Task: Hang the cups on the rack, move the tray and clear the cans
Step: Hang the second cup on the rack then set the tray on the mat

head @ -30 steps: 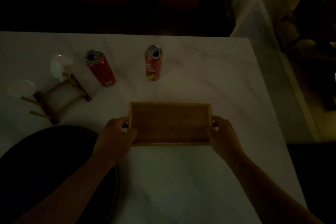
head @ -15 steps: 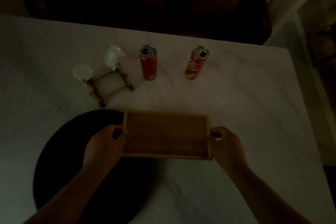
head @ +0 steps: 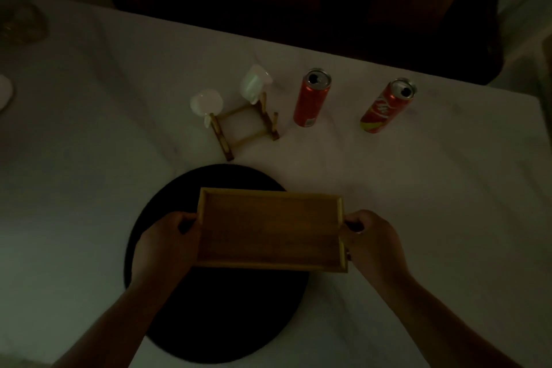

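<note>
Spreading pale under everything, the surface (head: 418,218) carries all you work with, and the light is dim, so fine detail is lost. Nearest you lies a round black mat (head: 167,293), and your tray (head: 268,230) sits over its far right part, its right end reaching out past the mat's edge. The tray's long axis runs left to right across your body, and you have one grip on each short end: your left hand (head: 167,245) is closed around the left end, your right hand (head: 373,242) is closed around the right end, fingers curled under the rim. Whether the tray is lifted clear or resting on the mat you cannot tell from here, though it looks held slightly up.

Beyond the mat, away from you, stands the rack (head: 245,128), a small wooden frame set at a slant, with two white cups (head: 206,104) on its far posts, so that step looks done. To the rack's right stand two open red cans (head: 312,98), the left one just beside the rack, the other (head: 388,106) well apart to the right.

Since both hands are occupied, the tray has to go down first. The mat lies to your left and below, so your left hand leads. Once free, your right hand is nearer both cans.
</note>
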Available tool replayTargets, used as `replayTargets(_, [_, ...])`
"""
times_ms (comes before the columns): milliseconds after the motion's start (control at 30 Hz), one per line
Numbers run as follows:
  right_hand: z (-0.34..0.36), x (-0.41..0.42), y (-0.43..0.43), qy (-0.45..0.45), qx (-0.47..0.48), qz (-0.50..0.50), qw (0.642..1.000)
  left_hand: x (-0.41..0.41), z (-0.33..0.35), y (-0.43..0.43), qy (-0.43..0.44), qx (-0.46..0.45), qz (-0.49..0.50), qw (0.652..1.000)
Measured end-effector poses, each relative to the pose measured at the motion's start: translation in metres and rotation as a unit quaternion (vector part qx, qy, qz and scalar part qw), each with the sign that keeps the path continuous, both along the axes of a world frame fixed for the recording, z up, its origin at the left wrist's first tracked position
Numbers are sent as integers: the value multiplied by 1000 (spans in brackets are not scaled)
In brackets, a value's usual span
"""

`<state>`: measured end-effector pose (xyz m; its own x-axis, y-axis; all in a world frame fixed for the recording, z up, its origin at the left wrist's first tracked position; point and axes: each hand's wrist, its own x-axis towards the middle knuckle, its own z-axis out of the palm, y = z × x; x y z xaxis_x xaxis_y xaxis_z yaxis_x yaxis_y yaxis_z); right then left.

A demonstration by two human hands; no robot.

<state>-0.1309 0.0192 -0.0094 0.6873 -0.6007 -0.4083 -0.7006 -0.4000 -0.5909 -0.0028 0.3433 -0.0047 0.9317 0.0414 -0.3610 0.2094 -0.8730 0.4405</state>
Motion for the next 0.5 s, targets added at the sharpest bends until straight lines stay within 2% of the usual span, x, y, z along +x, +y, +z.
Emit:
replayTargets(233, [-2,18,37,22,-9,37,999,-1,1,41,6,-4,32,999])
replayTargets(500, [-11,20,73,12,-8,33,999,-1,-4,74,6,-6,46,999])
